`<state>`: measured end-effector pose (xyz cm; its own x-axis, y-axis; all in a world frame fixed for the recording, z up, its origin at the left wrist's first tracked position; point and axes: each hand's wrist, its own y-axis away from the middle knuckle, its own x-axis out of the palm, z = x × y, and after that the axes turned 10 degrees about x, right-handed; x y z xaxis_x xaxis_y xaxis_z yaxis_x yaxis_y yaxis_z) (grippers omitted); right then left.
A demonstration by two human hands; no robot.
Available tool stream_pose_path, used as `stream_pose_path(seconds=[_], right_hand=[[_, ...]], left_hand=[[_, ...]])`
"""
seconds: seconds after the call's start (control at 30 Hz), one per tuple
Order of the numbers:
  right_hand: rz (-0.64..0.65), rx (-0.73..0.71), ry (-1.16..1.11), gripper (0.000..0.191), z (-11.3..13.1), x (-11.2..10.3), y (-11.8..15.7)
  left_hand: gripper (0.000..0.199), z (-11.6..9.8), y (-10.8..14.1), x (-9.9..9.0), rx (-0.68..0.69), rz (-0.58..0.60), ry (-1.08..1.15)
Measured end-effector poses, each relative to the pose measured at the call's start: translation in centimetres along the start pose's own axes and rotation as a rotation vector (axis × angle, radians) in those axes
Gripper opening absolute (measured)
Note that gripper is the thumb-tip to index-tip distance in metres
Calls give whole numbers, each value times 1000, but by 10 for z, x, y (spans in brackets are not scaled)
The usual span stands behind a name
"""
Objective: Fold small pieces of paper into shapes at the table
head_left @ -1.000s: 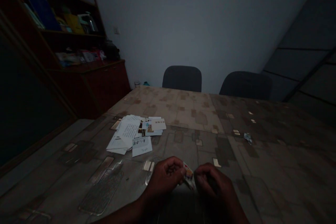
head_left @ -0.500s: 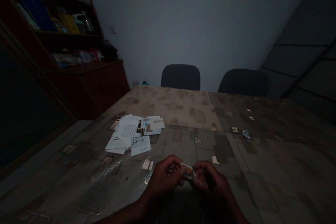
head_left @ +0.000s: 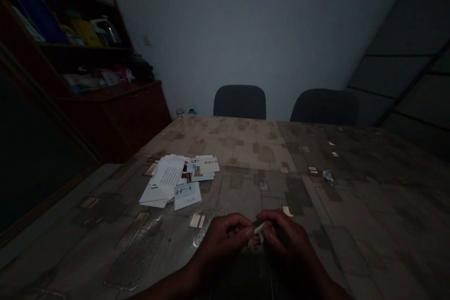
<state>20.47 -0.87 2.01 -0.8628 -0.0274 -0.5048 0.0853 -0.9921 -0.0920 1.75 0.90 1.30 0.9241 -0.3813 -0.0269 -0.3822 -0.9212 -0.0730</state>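
My left hand [head_left: 227,234] and my right hand [head_left: 284,232] are close together at the near edge of the table. Between them is a small piece of printed paper [head_left: 255,242], pinched by the fingers of both hands. Its upper edge is pale and looks folded over; a coloured picture shows below. Much of it is hidden by fingers and by the dim light. Ahead and to the left lies a loose pile of white cards and printed sheets [head_left: 168,176], apart from both hands.
A patterned cloth covers the table [head_left: 239,150]. A crumpled scrap [head_left: 327,176] lies on the right side. Two dark chairs, one near the middle [head_left: 239,101] and one at the right [head_left: 325,105], stand behind the far edge. A wooden cabinet [head_left: 130,112] is at the left.
The paper between my hands has been turned, and its pale upper edge is now folded over. My right hand's fingers have moved up over it. The card pile has not moved.
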Motion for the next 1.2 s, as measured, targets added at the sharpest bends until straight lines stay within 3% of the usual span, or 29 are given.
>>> stream_pose_path(seconds=[0.13,0.37,0.5,0.63,0.73,0.93,1.07,1.2], right_hand=[[-15,98,-55,16,-1,3,1],[-38,93,-55,8,-2,8,2],[-43,-65,26,10,-4,3,1],[51,-349,83,12,-9,-1,-2],[87,-457,108,15,-12,-2,-4],[39,-535,177,17,-15,-3,-4],[-95,-495,392,26,-15,2,1],[-115,-467,407,25,-15,7,3]], left_hand=[[32,1,-6,-1,-101,-6,9],[33,1,-9,2,-179,1,37],[37,6,-10,1,-233,-36,104],[37,4,-12,-3,-222,-55,162],[38,6,-12,-5,-220,-49,200],[39,12,-11,-4,-253,-57,226],[36,7,-11,-3,-260,-44,230],[36,5,-12,-3,-261,-43,230]])
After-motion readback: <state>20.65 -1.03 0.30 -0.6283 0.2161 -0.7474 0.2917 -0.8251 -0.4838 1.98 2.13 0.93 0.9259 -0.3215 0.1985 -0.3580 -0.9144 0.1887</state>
